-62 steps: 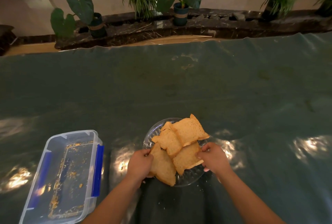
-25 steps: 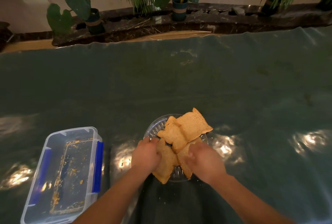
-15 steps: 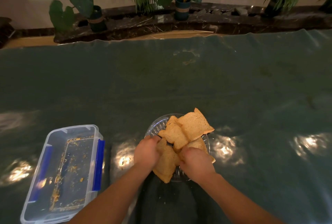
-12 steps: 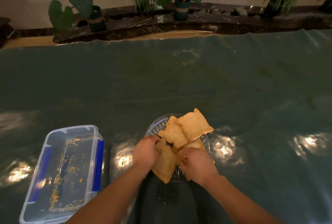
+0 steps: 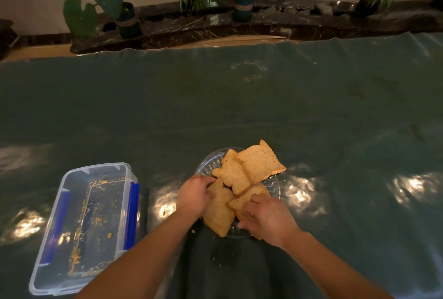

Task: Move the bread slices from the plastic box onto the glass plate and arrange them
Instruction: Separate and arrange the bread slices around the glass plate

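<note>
Several tan bread slices (image 5: 251,169) lie overlapping on the round glass plate (image 5: 208,163) near the table's front. My left hand (image 5: 194,197) rests on the plate's left side, fingers curled on the near-left slice (image 5: 219,212). My right hand (image 5: 267,219) lies on the near-right slice (image 5: 249,197), fingers pressing its edge and hiding most of it. The clear plastic box (image 5: 72,272) with blue clips stands at the front left, holding only crumbs.
A green cloth (image 5: 239,107) under shiny clear film covers the table. Crumbs lie by the plate's near edge (image 5: 193,231). Beyond the far edge runs a dark marble ledge (image 5: 275,23) with potted plants (image 5: 124,18).
Both hands moved in from the plate's sides onto the two near slices and shifted them closer together. The far two slices stayed put.
</note>
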Motion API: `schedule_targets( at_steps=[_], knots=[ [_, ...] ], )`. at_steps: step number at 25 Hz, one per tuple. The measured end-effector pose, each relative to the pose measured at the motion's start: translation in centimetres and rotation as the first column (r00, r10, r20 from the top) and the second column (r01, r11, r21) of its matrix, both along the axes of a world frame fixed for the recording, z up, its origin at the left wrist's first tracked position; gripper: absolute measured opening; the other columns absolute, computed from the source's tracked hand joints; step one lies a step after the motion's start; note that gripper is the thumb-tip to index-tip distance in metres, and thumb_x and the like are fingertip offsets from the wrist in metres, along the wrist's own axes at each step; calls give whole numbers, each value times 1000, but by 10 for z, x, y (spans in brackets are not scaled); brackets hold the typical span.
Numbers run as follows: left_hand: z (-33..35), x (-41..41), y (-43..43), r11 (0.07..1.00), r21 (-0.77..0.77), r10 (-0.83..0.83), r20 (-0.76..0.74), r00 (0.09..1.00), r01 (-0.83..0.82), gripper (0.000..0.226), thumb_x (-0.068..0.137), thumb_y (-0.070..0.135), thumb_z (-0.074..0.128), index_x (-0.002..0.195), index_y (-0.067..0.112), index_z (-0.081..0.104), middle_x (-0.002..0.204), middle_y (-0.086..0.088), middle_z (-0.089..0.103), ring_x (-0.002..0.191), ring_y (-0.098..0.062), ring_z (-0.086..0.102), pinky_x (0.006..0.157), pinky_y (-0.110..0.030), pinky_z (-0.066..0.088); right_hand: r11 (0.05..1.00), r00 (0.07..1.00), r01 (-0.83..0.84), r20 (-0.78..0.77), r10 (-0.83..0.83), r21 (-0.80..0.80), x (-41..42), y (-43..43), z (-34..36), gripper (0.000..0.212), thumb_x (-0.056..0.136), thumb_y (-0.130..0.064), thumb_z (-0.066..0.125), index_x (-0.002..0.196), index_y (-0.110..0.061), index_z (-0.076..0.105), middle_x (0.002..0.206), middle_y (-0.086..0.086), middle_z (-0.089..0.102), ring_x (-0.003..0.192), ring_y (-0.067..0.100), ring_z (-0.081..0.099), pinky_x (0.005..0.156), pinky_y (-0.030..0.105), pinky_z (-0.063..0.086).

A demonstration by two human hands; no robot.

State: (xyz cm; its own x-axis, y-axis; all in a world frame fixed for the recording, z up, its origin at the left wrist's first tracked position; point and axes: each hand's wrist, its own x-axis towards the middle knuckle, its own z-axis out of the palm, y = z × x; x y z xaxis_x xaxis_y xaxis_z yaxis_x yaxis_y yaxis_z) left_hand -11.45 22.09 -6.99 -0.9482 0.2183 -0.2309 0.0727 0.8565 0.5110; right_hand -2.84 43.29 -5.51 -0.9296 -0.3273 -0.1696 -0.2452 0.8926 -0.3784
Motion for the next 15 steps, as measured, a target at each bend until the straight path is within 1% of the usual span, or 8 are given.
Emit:
schedule_targets(
  at_steps=[2,3,4,6,8,10,12,15],
  knots=[
    [3,2,-1,999,-42,-17,-27,999,16,43,79,27,73,121,31,66,108,2,66,103,-20,59,91,-36,49,985,988,136,-56,-142,-106,2,8,-1,24,88,-41,61,89,-19,71,87,-2,63,86,20,59,69,36,50],
    [3,7,-2,997,-71,-18,-56,998,14,46,79,30,71,125,30,62,112,2,64,106,-21,57,93,-38,48,971,967,219,-113,-230,-98,1,14,-3,18,88,-33,61,89,-18,71,88,-2,63,86,21,59,70,36,50],
    [3,14,-3,995,-102,-18,-89,996,9,52,79,36,68,130,29,58,117,1,61,111,-22,53,96,-39,45,950,938,309,-149,-313,-52,0,19,-4,14,88,-29,60,91,-19,70,91,-2,63,90,22,57,73,35,50],
    [2,34,-5,986,-168,-40,-105,994,22,72,73,57,59,139,30,45,129,1,49,125,-25,42,103,-43,35,891,887,451,-142,-440,55,-3,28,-7,18,88,-31,59,100,-22,69,99,-3,62,98,21,52,82,34,48],
    [-1,50,-3,965,-244,-100,-17,995,93,106,58,82,47,149,31,24,148,-5,30,142,-28,21,115,-52,17,860,863,504,-78,-499,81,-4,31,-12,22,88,-34,60,106,-24,68,103,-3,62,102,20,52,83,33,47],
    [-5,58,2,937,-303,-160,69,985,173,129,47,93,43,152,29,6,159,-8,9,148,-30,-2,116,-56,-5,854,855,518,-25,-517,42,-4,29,-14,23,87,-33,60,106,-22,67,100,-2,62,98,20,55,77,32,48],
    [-8,60,5,916,-342,-193,84,978,211,132,47,92,45,152,25,1,161,-10,4,149,-30,-7,114,-58,-10,849,849,528,-7,-528,27,-4,27,-16,21,86,-32,62,103,-21,66,94,-1,61,90,20,57,69,32,48],
    [-8,60,4,927,-318,-194,41,980,197,121,55,78,52,151,24,4,159,-10,11,148,-29,1,118,-60,-2,836,836,548,13,-549,33,-2,28,-17,18,85,-35,62,94,-20,66,83,-3,57,79,17,56,63,31,47]
  ],
)
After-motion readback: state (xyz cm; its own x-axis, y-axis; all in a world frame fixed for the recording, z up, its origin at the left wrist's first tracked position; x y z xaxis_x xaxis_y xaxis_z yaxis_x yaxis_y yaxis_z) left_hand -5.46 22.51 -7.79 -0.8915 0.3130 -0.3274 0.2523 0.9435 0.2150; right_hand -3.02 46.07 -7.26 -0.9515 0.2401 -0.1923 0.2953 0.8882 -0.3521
